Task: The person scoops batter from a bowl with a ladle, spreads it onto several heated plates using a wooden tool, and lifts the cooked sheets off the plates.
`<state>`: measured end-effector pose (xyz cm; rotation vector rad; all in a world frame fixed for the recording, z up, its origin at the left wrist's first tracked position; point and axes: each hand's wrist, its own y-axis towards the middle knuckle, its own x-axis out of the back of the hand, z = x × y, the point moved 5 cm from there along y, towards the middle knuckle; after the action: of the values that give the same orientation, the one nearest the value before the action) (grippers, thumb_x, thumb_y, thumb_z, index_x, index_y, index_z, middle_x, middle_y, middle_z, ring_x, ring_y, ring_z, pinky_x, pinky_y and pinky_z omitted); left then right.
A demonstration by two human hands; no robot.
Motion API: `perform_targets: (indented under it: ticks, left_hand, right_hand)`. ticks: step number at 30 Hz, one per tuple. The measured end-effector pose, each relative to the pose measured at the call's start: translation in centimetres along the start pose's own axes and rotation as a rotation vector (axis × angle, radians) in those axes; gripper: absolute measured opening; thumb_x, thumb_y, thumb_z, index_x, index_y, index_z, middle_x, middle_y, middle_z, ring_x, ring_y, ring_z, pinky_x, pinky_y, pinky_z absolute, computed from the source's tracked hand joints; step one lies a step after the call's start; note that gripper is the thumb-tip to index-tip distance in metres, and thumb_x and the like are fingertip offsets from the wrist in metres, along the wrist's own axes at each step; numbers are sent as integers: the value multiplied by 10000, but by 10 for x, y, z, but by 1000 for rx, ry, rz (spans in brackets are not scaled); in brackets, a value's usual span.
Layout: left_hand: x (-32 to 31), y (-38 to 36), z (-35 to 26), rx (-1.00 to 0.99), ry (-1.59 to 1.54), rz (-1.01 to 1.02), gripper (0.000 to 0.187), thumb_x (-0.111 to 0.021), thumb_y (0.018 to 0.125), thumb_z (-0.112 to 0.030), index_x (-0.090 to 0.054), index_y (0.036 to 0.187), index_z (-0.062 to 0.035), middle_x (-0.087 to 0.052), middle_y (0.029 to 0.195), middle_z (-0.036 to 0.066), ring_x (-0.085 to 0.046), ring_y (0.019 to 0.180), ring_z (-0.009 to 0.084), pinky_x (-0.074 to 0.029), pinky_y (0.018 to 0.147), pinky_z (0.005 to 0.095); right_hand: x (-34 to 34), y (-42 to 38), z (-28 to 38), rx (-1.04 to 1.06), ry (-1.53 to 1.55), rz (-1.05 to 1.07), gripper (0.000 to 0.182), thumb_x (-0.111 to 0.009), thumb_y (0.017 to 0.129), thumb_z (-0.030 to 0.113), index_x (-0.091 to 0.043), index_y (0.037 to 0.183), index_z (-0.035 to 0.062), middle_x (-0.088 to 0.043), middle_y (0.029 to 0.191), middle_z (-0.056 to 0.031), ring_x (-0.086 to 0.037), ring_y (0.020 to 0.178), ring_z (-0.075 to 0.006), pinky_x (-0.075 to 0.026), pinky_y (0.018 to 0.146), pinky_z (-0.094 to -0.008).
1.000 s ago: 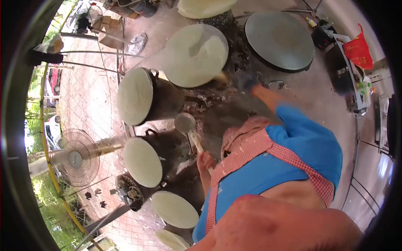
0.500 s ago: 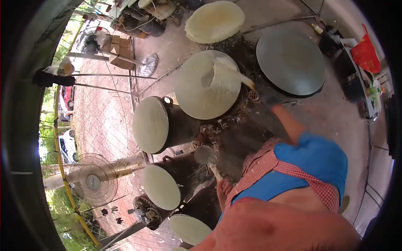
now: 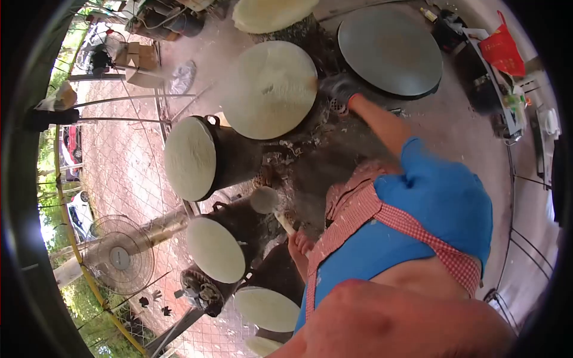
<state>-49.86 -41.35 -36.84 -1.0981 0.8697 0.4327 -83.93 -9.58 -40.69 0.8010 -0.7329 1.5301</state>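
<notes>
Pale griddle (image 3: 271, 92) at nine o'clock from the right hand (image 3: 342, 89), the nearer hand.
Five more pale griddles (image 3: 216, 249) — all round, no long axis — and one bare griddle (image 3: 391, 52) at that hand's two o'clock. Two hands: the right gloved, blurred, its hold I cannot tell; the left hand (image 3: 301, 243) wrapped round one ladle (image 3: 266, 201), reaching toward eleven o'clock.

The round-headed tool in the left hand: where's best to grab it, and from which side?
Likely the pale handle, from the apron side, as the left hand grips it: it is slim and runs toward the apron, whereas the round head is broad.
</notes>
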Motion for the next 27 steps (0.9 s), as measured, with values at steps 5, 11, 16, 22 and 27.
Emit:
perform_targets:
  ticks: [5,11,16,22,27]
  left_hand:
    - [3,-8,-10,56,-247,181,286,-425,855,-172,-335,590,-115,-261,456,-41,-300,359,55,-261,331,191]
    - [7,-6,-17,109,-286,293,293,-416,855,-192,-331,594,-88,-303,465,-20,-334,359,82,-299,325,213]
    - [13,8,-35,-54,-267,122,269,-404,863,-202,-356,625,-87,-330,459,-7,-296,322,99,-300,322,211]
    - [-8,76,-95,13,146,167,273,-397,855,-223,-380,627,-74,-318,444,-22,-333,322,74,-289,289,191]
    - [-98,160,-108,74,51,167,301,-417,837,-167,-314,561,-104,-291,452,-10,-277,321,81,-263,305,204]
  right_hand:
    - [-135,-7,-59,409,-988,-96,281,-414,831,300,-577,920,89,-567,890,-111,-534,674,-193,-456,556,-342]
    - [-108,30,-119,74,450,-148,338,-400,831,359,-578,996,124,-600,929,-108,-556,832,-270,-429,744,-344]
    - [27,64,-37,-216,-44,-117,385,-351,844,402,-555,1058,155,-590,917,-139,-544,871,-336,-420,765,-391]
    - [48,24,-4,142,-395,165,343,-389,826,397,-525,1084,217,-586,840,-145,-561,740,-328,-419,645,-441]
    - [11,4,-59,195,-191,-414,323,-415,812,367,-554,1029,171,-596,874,-125,-569,731,-337,-439,625,-431]
